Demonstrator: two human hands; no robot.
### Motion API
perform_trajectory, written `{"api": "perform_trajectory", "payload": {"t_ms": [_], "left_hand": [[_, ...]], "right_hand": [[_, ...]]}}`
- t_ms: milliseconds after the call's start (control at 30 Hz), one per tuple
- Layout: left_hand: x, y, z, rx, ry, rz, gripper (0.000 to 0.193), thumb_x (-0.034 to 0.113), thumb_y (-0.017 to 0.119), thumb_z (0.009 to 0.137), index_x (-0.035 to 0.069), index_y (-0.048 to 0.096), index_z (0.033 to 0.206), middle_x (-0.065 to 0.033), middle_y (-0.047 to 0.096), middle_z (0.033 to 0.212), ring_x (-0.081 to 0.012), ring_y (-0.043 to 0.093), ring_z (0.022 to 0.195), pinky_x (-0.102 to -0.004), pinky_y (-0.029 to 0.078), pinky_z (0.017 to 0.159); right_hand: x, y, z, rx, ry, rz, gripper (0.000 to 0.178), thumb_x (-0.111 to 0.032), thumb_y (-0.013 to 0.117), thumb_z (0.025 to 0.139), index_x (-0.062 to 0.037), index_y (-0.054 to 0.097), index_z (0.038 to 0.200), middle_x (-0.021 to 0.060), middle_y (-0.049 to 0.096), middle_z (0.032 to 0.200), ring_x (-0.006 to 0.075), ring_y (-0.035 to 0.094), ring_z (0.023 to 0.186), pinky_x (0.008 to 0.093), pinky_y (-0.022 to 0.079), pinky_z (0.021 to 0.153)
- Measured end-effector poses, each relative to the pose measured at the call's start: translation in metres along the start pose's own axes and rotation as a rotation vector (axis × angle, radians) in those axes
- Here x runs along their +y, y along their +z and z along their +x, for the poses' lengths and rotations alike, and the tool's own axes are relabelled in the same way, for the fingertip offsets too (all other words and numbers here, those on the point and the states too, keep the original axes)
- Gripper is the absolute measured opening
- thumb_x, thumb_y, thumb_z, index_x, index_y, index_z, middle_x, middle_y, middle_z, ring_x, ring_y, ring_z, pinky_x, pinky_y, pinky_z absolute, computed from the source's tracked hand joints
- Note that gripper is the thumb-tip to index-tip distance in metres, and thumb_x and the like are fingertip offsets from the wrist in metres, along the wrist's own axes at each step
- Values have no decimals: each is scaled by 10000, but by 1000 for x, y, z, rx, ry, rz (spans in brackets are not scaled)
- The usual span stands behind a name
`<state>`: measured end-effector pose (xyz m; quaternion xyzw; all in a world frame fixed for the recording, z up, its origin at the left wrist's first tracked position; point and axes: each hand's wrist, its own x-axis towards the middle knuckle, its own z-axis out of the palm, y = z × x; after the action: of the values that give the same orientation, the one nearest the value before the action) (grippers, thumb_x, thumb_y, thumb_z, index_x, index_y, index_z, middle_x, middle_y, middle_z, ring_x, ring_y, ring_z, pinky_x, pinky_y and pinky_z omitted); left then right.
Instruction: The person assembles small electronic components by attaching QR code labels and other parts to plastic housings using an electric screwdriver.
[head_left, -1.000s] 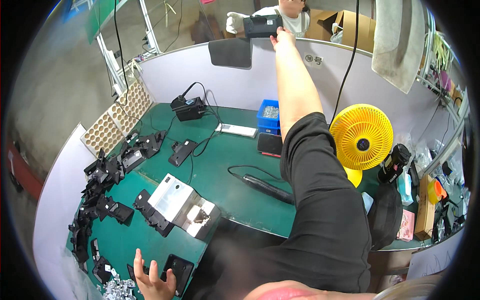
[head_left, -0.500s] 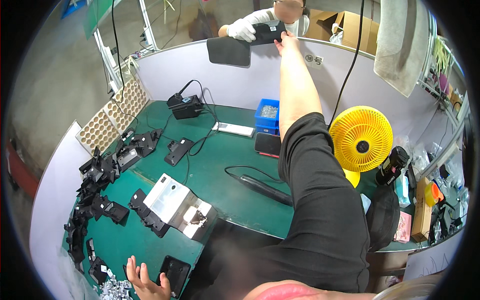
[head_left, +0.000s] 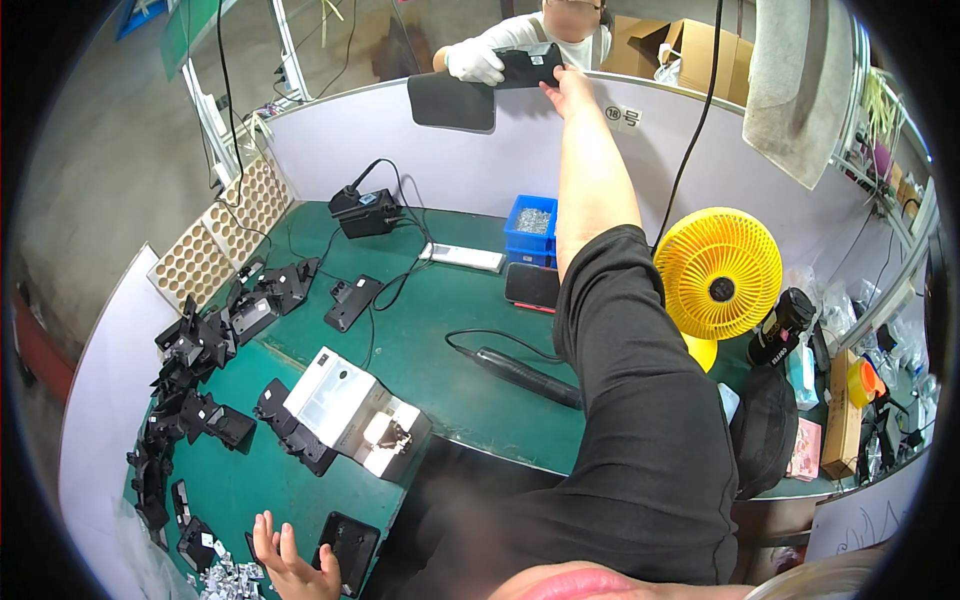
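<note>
My right arm stretches over the far partition, and my right hand [head_left: 572, 92] grips the right end of a black plastic housing [head_left: 528, 66]. A co-worker's white-gloved hand [head_left: 475, 62] is on the housing's left end. Just below hangs a flat black panel [head_left: 450, 103] against the partition top. My left hand [head_left: 292, 562] is at the lower left with fingers spread and nothing in it. Beside it lies a black rectangular tray-like part [head_left: 350, 545], partly hidden by the thumb. Small silvery pieces [head_left: 232, 578] are heaped to its left.
Black plastic parts [head_left: 205, 340] pile along the left edge. A white boxy machine [head_left: 345, 400] stands near the front. A black handheld tool [head_left: 525, 375], phone [head_left: 532, 286], blue bin [head_left: 530, 222] and yellow fan [head_left: 718, 275] surround my right arm. The partition [head_left: 460, 165] curves behind.
The whole view has shifted very slightly. My right hand and the gloved hand both stay on the black housing; my left hand keeps its place.
</note>
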<state>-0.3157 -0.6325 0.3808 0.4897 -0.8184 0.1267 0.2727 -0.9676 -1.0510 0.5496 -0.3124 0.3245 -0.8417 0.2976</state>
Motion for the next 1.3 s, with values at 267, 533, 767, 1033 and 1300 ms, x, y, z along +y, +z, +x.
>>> {"api": "perform_trajectory", "payload": {"t_ms": [267, 533, 767, 1033, 1300], "left_hand": [[10, -2, 10, -3, 14, -48, 680, 49, 583, 742, 50, 267, 1344, -305, 238, 1381, -489, 392, 1214, -552, 388, 966], [21, -2, 50, 210, -57, -364, 746, 436, 593, 863, 36, 243, 1387, -242, 266, 1418, -415, 441, 1229, -508, 424, 931], [62, -34, 101, 654, -175, -1672, 1323, 666, 775, 546, 157, -4, 1487, -168, 229, 1478, -376, 322, 1325, -516, 397, 1002], [49, -63, -127, 1195, -588, -1180, 593, -27, 419, 884, 48, 176, 1420, -140, 455, 1268, -209, 526, 1113, -351, 473, 918], [87, -104, -327, 1261, -1139, -992, 319, 146, 394, 975, 48, 393, 1278, -113, 577, 1100, -208, 638, 877, -353, 566, 622]], "right_hand": [[-15, 12, -18, 168, -269, -281, 287, -77, 519, 916, -21, 552, 1195, 95, 596, 1053, 213, 557, 915, 374, 485, 788], [-16, 158, -264, 122, -1292, -460, 249, 89, 553, 773, -41, 629, 971, 124, 571, 910, 287, 521, 921, 364, 434, 816], [-5, 184, -535, -602, -1131, -131, 393, -10, 616, 620, -80, 677, 1001, 89, 499, 901, 283, 511, 847, 368, 447, 757], [13, 164, -752, -1457, -422, 278, 399, 60, 674, 706, -36, 649, 1093, 130, 580, 931, 257, 588, 807, 327, 498, 680], [10, 161, -878, -1683, 282, 307, 270, 80, 550, 855, -17, 607, 1101, 56, 656, 829, 131, 607, 764, 248, 475, 742]]}}
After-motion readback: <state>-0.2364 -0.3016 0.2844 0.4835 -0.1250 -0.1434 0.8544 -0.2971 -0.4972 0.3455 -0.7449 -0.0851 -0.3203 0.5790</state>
